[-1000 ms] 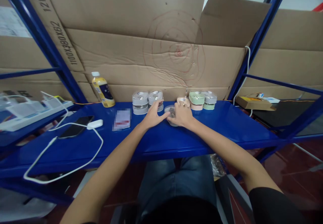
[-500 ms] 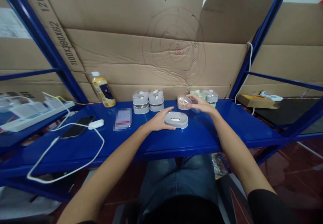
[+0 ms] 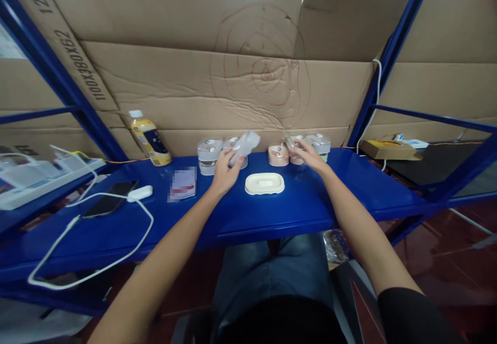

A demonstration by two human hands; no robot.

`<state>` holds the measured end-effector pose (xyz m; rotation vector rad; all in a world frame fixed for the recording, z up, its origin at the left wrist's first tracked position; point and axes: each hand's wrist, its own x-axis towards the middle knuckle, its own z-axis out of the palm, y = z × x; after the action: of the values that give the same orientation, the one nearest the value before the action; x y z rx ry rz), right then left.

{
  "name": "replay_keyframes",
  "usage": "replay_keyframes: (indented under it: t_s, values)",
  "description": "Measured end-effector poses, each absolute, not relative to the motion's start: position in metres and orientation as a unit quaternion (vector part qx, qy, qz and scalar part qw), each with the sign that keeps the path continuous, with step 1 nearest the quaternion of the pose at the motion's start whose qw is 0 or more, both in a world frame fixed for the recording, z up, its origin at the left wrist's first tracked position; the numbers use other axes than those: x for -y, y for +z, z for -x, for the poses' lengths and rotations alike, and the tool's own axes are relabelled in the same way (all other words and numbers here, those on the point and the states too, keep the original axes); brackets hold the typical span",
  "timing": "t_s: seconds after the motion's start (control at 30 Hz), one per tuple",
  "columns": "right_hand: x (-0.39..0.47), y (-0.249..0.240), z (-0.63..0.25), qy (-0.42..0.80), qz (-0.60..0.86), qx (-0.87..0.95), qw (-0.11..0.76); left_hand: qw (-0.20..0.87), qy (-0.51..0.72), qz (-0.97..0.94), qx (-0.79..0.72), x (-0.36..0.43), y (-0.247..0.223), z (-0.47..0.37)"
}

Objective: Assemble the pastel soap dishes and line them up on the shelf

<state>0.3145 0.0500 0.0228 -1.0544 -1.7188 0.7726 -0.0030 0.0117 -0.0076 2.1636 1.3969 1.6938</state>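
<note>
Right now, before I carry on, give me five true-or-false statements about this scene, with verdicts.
1. The left hand holds a translucent plastic piece. True.
2. The cream oval tray is in the right hand. False: the cream oval tray lies on the blue table, apart from the right hand.
3. The yellow bottle has a white cap. True.
4. The black phone is right of the containers. False: the black phone lies to their left, near a white cable.
5. The wall behind is bare blue metal. False: it is cardboard with red rings drawn on it.
</note>
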Motion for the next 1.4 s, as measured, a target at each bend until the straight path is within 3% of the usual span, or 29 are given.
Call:
replay_keyframes:
  t_s: [0.13,0.27,0.43,0.53,0.73,1.4]
  values:
    - [-0.052,0.025,-0.316,0.312,0.449,0.678,0.491,0.001,0.565,-0.691,-0.45,-0.009,-0.003,0.007]
    - [-0.043,0.029,-0.316,0.281,0.411,0.722,0.482,0.05,0.444,-0.808,-0.383,0.004,-0.005,-0.004]
    - [-0.027,0.03,-0.304,0.26,0.324,0.84,0.351,0.106,0.363,-0.838,-0.394,0.007,-0.015,-0.013]
    - [-0.023,0.026,-0.291,0.237,0.314,0.874,0.285,0.135,0.354,-0.839,-0.39,0.005,-0.022,-0.015]
    - [-0.024,0.017,-0.267,0.18,0.299,0.907,0.237,0.181,0.353,-0.824,-0.405,0.005,-0.029,-0.024]
    - [-0.001,0.011,-0.248,0.044,0.304,0.933,0.189,0.188,0.355,-0.823,-0.403,-0.004,-0.032,-0.014]
